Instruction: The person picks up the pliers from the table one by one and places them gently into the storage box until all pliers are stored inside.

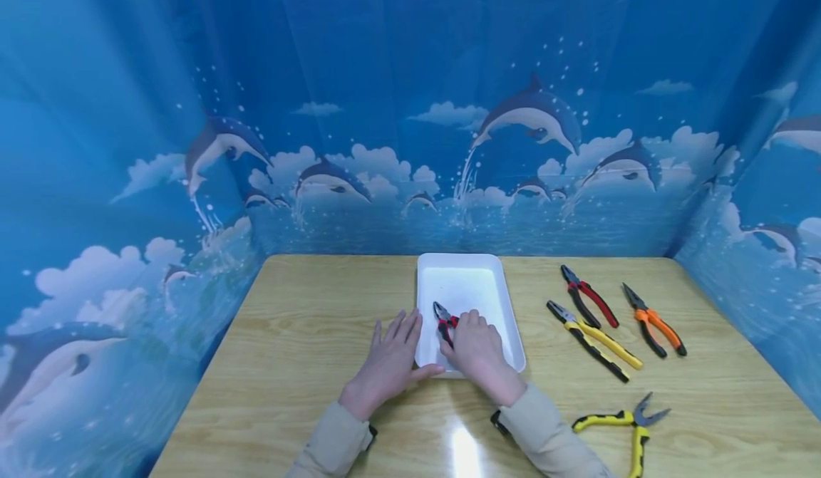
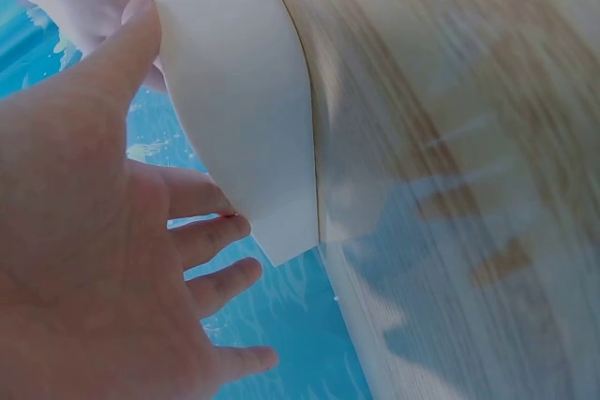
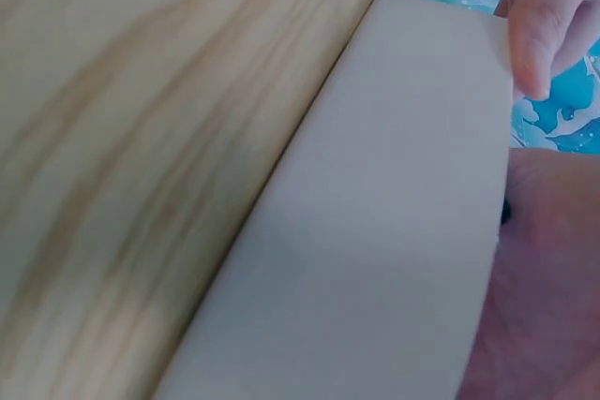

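Note:
A white tray (image 1: 462, 278) sits on the wooden table, and a pair of black and red pliers (image 1: 442, 313) lies inside it with its jaws pointing away to the left. My right hand (image 1: 477, 346) reaches over the near wall and grips the pliers by the handles, most of which it hides. With fingers straight, my left hand (image 1: 391, 357) touches the tray's left wall, its thumb at the near left corner. In the left wrist view the fingertips of the left hand (image 2: 103, 231) meet the rim. The tray wall (image 3: 366, 213) blocks the pliers from the right wrist view.
To the right lie red and black pliers (image 1: 589, 298), long yellow and black pliers (image 1: 593, 339) and orange long-nose pliers (image 1: 653, 319). Nearer the front, yellow pliers (image 1: 631, 421) lie spread apart. A blue dolphin-print curtain (image 1: 398, 107) encloses the wooden table (image 1: 288, 321) at back and sides.

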Demonstrator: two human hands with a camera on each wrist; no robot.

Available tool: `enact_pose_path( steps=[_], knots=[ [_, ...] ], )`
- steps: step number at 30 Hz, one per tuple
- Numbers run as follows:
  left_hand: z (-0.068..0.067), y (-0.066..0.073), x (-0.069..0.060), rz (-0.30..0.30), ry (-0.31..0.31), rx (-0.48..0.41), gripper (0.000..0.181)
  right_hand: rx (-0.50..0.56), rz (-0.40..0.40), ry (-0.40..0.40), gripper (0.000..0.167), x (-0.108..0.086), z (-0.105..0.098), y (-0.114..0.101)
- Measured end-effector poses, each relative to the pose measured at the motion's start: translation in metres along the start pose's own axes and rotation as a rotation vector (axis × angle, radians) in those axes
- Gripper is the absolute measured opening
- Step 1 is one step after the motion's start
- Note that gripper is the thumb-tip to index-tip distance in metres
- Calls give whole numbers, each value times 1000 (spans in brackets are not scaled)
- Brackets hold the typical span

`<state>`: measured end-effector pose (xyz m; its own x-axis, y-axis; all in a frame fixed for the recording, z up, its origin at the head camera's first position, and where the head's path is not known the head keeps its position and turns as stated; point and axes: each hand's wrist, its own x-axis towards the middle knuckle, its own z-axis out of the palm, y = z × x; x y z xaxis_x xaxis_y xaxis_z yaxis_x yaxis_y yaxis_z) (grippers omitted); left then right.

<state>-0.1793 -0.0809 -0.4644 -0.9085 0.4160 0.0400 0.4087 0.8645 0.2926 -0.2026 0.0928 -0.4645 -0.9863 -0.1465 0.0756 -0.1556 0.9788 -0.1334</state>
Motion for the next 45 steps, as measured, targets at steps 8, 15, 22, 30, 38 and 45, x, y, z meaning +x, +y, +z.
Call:
enact_pose_path(
  steps=[8,15,22,30,38,45],
  knots=[
    [0,1,0,-10,-15,5,98,54,44,-26,56,1,6,-3],
    [-1,2,1,-20,-24,7,98,68,8,-68,62,-3,0,2],
    [1,1,2,-7,-13,14,97,76,-57,-59,58,-9,-9,11],
    [2,0,1,-2,-2,-7,97,155,-64,-83,57,-10,-7,10],
    [1,0,1,4,-2,-4,97,198,-67,-119,74,-9,-5,2],
    [0,1,1,0,-10,0,98,261,-107,-138,76,-11,-5,-2]
  ],
)
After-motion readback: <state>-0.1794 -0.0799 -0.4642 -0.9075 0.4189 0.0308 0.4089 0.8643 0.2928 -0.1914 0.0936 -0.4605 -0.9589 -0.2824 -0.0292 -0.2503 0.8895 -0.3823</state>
